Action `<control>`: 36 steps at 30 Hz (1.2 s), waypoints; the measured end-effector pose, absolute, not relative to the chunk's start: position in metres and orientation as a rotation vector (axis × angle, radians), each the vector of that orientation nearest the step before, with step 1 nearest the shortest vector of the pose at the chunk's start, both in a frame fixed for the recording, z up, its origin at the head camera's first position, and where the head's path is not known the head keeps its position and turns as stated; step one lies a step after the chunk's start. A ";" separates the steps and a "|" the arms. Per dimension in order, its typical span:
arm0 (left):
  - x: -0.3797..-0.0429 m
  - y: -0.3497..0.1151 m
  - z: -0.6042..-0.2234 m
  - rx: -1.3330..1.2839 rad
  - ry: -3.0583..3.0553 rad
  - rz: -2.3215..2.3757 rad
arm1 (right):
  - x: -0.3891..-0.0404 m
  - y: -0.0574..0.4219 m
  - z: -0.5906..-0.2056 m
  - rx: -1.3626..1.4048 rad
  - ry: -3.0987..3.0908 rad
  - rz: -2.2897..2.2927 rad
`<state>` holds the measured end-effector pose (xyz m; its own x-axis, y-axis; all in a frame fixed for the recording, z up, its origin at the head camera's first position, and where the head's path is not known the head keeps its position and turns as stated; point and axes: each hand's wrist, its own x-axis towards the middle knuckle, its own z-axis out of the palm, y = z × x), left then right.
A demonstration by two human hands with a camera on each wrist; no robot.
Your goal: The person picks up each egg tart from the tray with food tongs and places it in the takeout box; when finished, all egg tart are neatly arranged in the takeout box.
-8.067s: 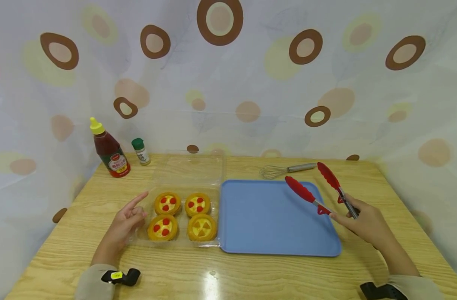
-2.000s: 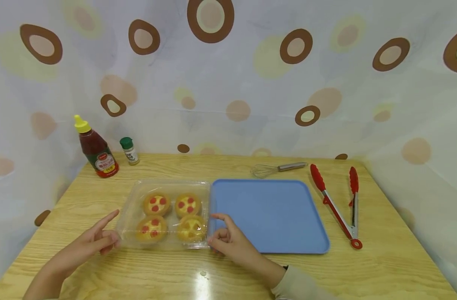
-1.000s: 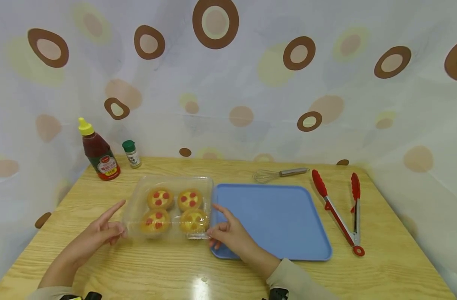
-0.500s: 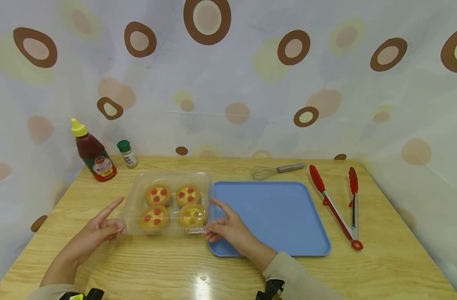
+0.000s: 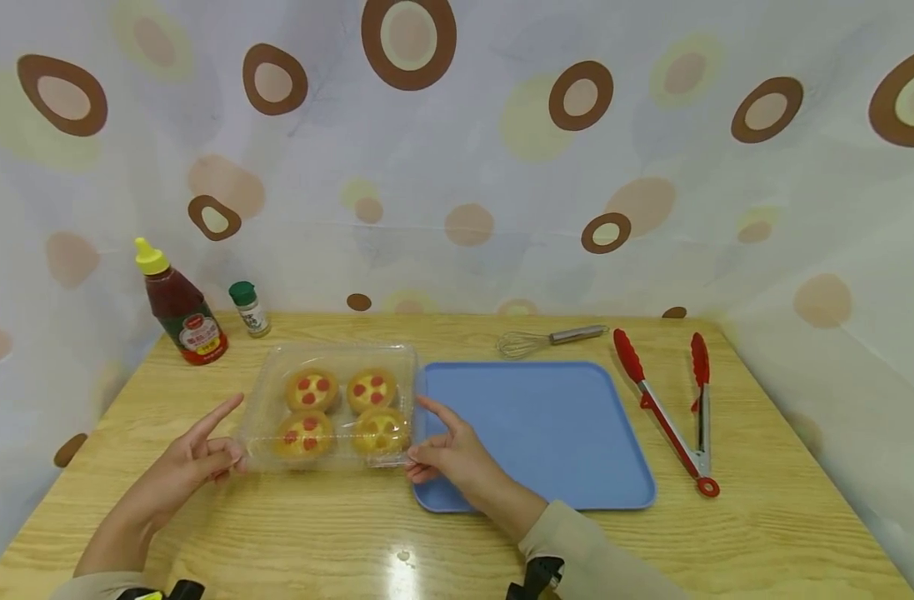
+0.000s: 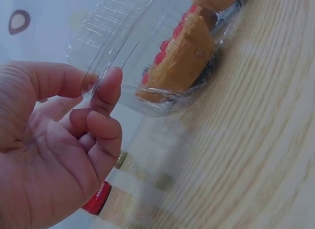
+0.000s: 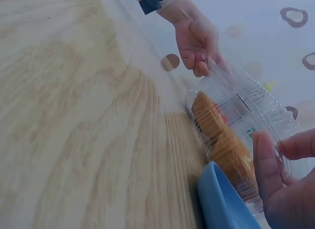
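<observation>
A clear plastic clamshell container (image 5: 344, 354) stands with its lid down over several egg tarts (image 5: 312, 390), most topped with red pieces. At its near left corner my left hand (image 5: 190, 468) pinches the rim between thumb and fingers, index finger extended in the head view. My right hand (image 5: 457, 458) pinches the rim at the near right corner, above the left edge of a blue tray (image 5: 535, 433). In the left wrist view the flange of the container (image 6: 106, 56) runs between my thumb and fingers. Whether its base touches the table is hard to tell.
Red-tipped tongs (image 5: 670, 425) lie spread right of the tray. Behind it is a whisk (image 5: 550, 340). A sauce bottle (image 5: 182, 308) and a green-capped shaker (image 5: 250, 310) stand at the back left, near the patterned curtain (image 5: 442, 167).
Since the oldest frame, the tongs have been laid on the table, the container's lid has been closed, and my right hand has taken its rim. The container has since shifted slightly backward.
</observation>
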<state>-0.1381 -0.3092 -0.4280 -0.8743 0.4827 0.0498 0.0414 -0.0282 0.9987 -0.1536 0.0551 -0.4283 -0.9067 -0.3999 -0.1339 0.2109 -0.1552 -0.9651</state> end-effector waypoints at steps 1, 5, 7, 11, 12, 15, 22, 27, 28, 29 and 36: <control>-0.138 -0.309 -0.428 0.541 1.942 1.973 | -0.153 0.054 -0.428 -0.204 1.728 -2.114; -0.137 -0.308 -0.428 0.508 1.964 1.970 | -0.151 0.053 -0.425 -0.190 1.752 -2.107; -0.137 -0.307 -0.428 0.503 1.972 1.965 | -0.150 0.053 -0.424 -0.186 1.758 -2.108; -0.136 -0.307 -0.428 0.508 1.968 1.961 | -0.151 0.054 -0.425 -0.202 1.763 -2.092; -0.136 -0.307 -0.428 0.511 1.963 1.965 | -0.151 0.055 -0.425 -0.219 1.766 -2.079; -0.135 -0.307 -0.429 0.531 1.953 1.981 | -0.152 0.057 -0.429 -0.296 1.774 -2.023; -0.135 -0.308 -0.431 0.573 1.951 1.995 | -0.153 0.057 -0.432 -0.369 1.707 -1.991; -0.136 -0.309 -0.431 0.580 1.944 1.996 | -0.155 0.057 -0.430 -0.333 1.670 -2.028; -0.136 -0.309 -0.431 0.584 1.943 1.993 | -0.155 0.057 -0.430 -0.327 1.664 -2.034; -0.135 -0.309 -0.431 0.588 1.942 1.990 | -0.155 0.057 -0.430 -0.324 1.661 -2.038; -0.134 -0.309 -0.432 0.584 1.943 1.983 | -0.152 0.055 -0.431 -0.293 1.656 -2.080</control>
<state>-0.1341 -0.3093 -0.4319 -0.8712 0.4850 0.0759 0.0659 -0.0377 0.9971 -0.1522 0.0547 -0.4314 -0.8703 -0.4783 -0.1174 0.2215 -0.1671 -0.9607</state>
